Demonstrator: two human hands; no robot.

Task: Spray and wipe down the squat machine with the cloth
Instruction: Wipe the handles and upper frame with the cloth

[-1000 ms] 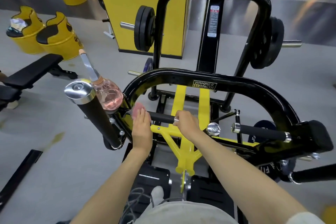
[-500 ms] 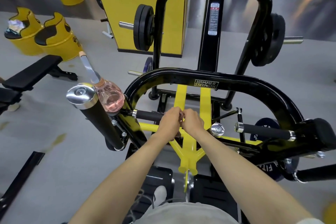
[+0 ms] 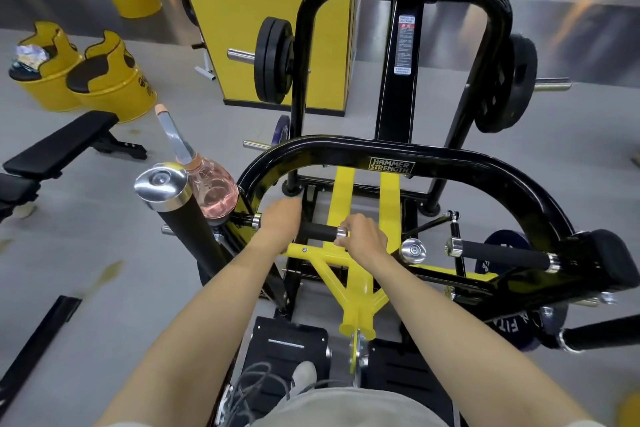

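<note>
The squat machine point(image 3: 391, 149) is a black curved frame with yellow inner bars. My left hand point(image 3: 281, 218) curls over the left end of a short black handle grip point(image 3: 317, 231) near the frame. The pink cloth seen earlier under that hand is hidden beneath it now. My right hand point(image 3: 363, 240) grips the handle's free end at its chrome cap. A spray bottle point(image 3: 214, 191) with pink liquid stands on the machine left of my hands, behind a black post with a chrome cap point(image 3: 162, 184).
A second black handle point(image 3: 502, 255) sticks out to the right. Weight plates point(image 3: 273, 61) hang on both sides of the upright frame. A black bench point(image 3: 59, 146) and yellow barrel seats point(image 3: 107, 80) stand on the grey floor at left. Foot plates point(image 3: 291, 343) lie below me.
My left hand slid right along the handle until it met my right hand, then moved back left toward the frame. My right hand stayed at the handle's end.
</note>
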